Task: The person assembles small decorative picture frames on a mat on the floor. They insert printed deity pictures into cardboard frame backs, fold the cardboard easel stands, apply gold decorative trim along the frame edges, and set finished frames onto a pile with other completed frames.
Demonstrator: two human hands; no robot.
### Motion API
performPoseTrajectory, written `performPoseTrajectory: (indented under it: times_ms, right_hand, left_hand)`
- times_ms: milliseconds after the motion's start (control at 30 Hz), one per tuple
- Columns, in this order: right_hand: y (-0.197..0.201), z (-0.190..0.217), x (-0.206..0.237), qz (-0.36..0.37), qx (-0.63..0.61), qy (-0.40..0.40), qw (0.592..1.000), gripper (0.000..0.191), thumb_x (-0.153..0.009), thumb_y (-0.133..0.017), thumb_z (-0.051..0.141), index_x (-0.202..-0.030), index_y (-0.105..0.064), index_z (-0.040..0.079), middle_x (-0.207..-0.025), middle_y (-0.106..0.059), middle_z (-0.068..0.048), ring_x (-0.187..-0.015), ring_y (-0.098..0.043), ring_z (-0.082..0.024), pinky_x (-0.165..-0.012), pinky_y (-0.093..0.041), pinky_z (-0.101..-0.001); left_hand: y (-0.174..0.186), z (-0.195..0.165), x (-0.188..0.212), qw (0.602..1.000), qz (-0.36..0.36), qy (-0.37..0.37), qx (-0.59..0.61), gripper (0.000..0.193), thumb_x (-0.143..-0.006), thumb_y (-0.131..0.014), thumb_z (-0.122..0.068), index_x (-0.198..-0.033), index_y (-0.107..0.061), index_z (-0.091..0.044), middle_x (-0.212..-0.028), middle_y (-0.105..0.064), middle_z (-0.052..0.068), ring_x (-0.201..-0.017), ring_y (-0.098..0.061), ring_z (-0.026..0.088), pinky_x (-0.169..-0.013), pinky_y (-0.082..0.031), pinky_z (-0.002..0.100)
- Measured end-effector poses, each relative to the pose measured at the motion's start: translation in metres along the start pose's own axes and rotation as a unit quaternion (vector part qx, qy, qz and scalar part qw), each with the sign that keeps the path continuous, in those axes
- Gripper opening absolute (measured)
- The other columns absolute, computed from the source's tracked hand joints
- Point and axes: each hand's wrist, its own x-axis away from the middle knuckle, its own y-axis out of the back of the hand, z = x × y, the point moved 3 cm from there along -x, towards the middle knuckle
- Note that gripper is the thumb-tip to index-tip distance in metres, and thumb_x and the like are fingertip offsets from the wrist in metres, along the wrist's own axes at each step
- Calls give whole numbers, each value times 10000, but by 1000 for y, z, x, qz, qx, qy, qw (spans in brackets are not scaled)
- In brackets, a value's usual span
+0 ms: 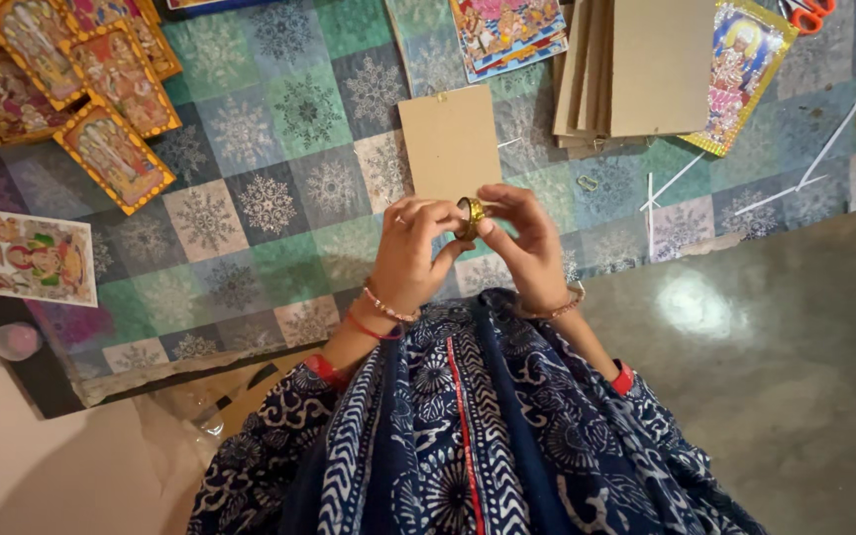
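Small gold roll of tape point(470, 215), ring-shaped, shiny, with a faint patterned edge. It is sitting upright on its rim, the open centre facing sideways toward the left hand, so it is showing mostly edge-on. It is hanging in the air just above the near edge of a plain brown cardboard rectangle point(451, 142), pinched between the fingertips of the left hand point(410, 253) and the right hand point(525, 243). Whether a loose end is peeling off the roll is too small to tell. The cardboard rectangle is lying flat on the snowflake-patterned mat, long side running away from the person, bare face up, unmarked apart from a small notch or hole at its far edge.
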Motion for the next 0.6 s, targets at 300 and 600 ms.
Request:
performPoseTrajectory:
  times_ms: [300,600]
  right_hand:
    - [16,-20,1,-52,124,-4,991,102,-940,-765,6,-1031,-734,-27,-1067,-705,-61,-963,-687,-115,-818,-572,-252]
    - [42,-107,-5,-143,-54,-191,970,132,-914,-719,119,-1023,-754,54,-938,-737,4,-849,-684,-73,-718,-572,-246]
  left_hand:
    - [9,3,7,999,40,11,-14,410,-897,-798,-239,-1190,-547,-102,-1037,-737,-35,-1068,-641,173,-1107,-365,475]
    - [0,32,25,988,75,60,-119,235,-974,-685,-329,-1154,-652,-181,-910,-758,-41,-972,-614,236,-965,-386,452]
